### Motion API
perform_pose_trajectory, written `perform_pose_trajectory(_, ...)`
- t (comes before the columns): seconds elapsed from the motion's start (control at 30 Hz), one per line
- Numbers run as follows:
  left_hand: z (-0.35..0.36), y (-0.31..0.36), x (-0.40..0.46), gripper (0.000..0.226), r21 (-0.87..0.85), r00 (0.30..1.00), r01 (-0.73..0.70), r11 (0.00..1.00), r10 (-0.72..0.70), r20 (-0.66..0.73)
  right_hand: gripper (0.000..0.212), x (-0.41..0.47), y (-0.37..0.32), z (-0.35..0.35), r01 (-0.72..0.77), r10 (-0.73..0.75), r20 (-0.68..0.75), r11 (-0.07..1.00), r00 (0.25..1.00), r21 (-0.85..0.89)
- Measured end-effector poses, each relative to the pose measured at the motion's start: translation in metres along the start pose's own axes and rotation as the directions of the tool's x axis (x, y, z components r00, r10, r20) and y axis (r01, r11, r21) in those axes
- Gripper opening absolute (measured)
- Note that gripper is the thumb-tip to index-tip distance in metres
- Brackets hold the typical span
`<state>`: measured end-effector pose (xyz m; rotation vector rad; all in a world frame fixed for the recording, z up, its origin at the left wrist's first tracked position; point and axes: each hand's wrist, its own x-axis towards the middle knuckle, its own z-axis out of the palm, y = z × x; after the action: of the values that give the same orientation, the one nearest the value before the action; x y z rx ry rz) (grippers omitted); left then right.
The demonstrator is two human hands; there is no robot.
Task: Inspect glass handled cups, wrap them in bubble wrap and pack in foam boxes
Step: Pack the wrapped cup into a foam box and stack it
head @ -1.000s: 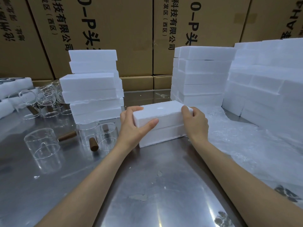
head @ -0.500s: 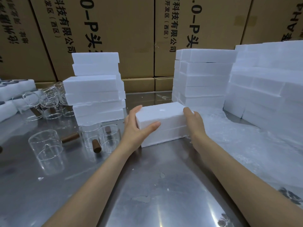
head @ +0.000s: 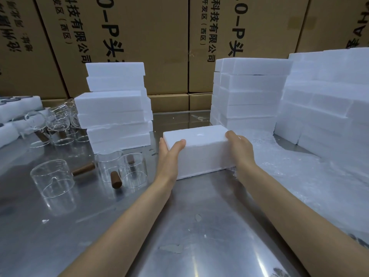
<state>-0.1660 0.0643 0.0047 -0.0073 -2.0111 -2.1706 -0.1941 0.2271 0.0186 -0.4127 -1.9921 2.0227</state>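
A closed white rectangular foam box (head: 199,150) on the steel table (head: 179,226) is gripped at its ends, between left hand (head: 169,154) and right hand (head: 240,148).

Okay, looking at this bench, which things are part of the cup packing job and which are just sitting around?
Part of the job:
- foam box, held by left hand and right hand
- glass cups with wooden handles
- bubble wrap
- foam box stacks

Just there:
- cardboard cartons behind
- steel table
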Motion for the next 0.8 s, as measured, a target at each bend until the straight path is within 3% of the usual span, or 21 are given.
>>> perform_pose_trajectory(0.2, 0.003, 0.004, 0.001, 0.065, 0.006, 0.996, 0.076, 0.997, -0.075, -0.047, 0.024, 0.001, -0.002, -0.001, 0.013, -0.012, 0.022, 0.998, 1.0, -0.066)
perform_pose_trajectory(0.37, 0.007, 0.009, 0.0, 0.028, 0.013, 0.982, 0.167, 0.986, -0.165, -0.089, 0.02, 0.003, -0.003, -0.001, 0.032, -0.028, 0.037, 0.993, 0.999, -0.117)
perform_pose_trajectory(0.67, 0.006, 0.006, 0.015, 0.026, -0.083, 0.952, 0.142, 0.986, -0.159, -0.261, 0.013, 0.012, -0.006, 0.018, 0.043, -0.032, 0.071, 0.988, 0.997, -0.15)
perform_pose_trajectory(0.8, 0.014, 0.009, 0.041, 0.018, -0.161, 0.92, 0.142, 0.977, -0.19, -0.344, 0.026, 0.038, -0.025, 0.038, 0.075, -0.064, 0.07, 0.984, 0.995, -0.163)
